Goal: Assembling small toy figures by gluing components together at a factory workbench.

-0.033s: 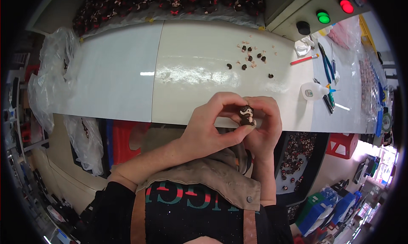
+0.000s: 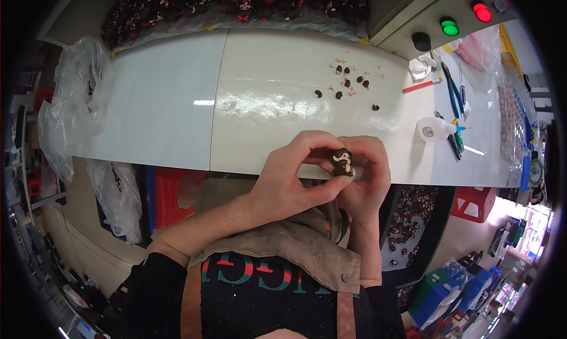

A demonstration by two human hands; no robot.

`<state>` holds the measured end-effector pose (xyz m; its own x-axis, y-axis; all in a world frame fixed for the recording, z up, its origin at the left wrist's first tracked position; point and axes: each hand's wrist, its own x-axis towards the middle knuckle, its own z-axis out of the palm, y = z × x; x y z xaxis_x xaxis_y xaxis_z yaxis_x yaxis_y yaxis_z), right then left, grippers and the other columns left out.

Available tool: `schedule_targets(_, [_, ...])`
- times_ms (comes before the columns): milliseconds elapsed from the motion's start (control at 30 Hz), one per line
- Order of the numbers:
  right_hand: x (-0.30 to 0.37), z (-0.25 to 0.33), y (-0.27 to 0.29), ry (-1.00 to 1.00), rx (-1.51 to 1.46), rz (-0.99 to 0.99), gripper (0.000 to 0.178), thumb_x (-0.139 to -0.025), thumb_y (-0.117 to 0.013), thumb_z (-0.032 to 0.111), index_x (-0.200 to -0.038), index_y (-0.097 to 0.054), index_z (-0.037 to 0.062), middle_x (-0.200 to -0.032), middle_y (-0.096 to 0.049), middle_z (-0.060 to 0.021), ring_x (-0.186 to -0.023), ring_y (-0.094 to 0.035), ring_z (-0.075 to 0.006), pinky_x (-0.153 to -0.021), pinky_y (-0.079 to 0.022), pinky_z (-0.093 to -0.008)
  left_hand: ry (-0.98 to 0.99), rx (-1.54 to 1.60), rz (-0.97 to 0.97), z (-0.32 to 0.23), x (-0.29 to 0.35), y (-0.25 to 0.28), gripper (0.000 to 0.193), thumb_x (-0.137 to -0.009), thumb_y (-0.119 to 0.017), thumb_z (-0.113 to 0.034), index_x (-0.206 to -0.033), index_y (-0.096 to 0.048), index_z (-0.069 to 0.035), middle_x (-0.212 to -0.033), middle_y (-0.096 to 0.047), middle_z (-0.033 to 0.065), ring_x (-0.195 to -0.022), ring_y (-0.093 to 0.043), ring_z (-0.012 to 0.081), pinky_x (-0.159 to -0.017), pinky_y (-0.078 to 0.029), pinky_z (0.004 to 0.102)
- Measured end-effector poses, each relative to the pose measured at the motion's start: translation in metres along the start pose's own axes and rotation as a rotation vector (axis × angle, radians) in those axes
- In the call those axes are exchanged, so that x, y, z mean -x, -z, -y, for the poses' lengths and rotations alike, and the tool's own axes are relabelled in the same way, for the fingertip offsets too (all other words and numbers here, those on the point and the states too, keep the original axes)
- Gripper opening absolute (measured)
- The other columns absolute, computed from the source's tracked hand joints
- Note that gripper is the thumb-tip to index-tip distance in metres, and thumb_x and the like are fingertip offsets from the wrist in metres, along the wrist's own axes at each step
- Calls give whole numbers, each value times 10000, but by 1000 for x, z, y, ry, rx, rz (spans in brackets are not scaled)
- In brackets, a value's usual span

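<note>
A small dark brown figurine with a cream face is held between both hands, just above the table's front edge. My left hand is closed in a pinch, its thumb at the figurine's base and its index finger near the top. From the other side, my right hand grips the same piece with curled fingers, partly hidden behind it. Farther back on the white table lie several little dark parts and tiny pale pink bits.
Right of the hands stand a white squeeze bottle, a red pen and blue-handled pliers. Many finished figurines fill the back shelf. A dark tray of small pieces sits below the table at right. Clear plastic bags lie left.
</note>
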<state>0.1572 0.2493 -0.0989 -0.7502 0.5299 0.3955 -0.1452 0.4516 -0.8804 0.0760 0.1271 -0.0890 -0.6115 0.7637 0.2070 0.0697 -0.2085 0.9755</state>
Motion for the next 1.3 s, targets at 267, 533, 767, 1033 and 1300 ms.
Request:
schedule_targets(267, [4, -7, 1, 19, -20, 16, 391, -610, -783, -4, -932, -570, 59, -881, -624, -53, -799, -587, -201, -671, -480, -290, -15, -16, -2, 5, 3, -3, 446, -746, -681, 55, -1119, -447, -14, -1014, -555, 86, -931, -594, 136, -821, -506, 276])
schedule_targets(533, [1, -11, 9, 57, 0, 107, 405, -660, -728, -96, -997, -535, 17, -959, -554, -83, -859, -600, -174, -717, -519, -266, -40, -26, 7, 4, -2, -5, 464, -746, -684, 54, -1126, -430, -20, -1019, -547, 89, -938, -583, 138, -833, -498, 287])
schedule_targets(767, [5, -10, 11, 52, 14, 110, 394, -658, -732, -92, -987, -543, 12, -955, -557, -86, -848, -606, -168, -693, -531, -262, -26, -13, 10, 5, 2, -6, 460, -749, -683, 51, -1126, -428, -20, -1025, -544, 90, -942, -577, 137, -829, -498, 290])
schedule_targets(1033, [5, -11, 10, 74, 53, 110, 395, -655, -733, -96, -984, -542, 13, -948, -562, -90, -837, -608, -168, -691, -530, -260, -38, -28, 6, 6, 1, -5, 460, -747, -688, 47, -1123, -430, -22, -1028, -542, 90, -949, -585, 145, -843, -498, 296])
schedule_targets(1300, [4, -11, 13, 83, 53, 89, 416, -648, -739, -82, -995, -532, 21, -947, -565, -91, -851, -592, -168, -705, -511, -258, 86, 106, 45, -15, -7, 0, 452, -812, -605, 14, -1196, -371, -27, -1040, -555, 97, -980, -577, 155, -881, -467, 298])
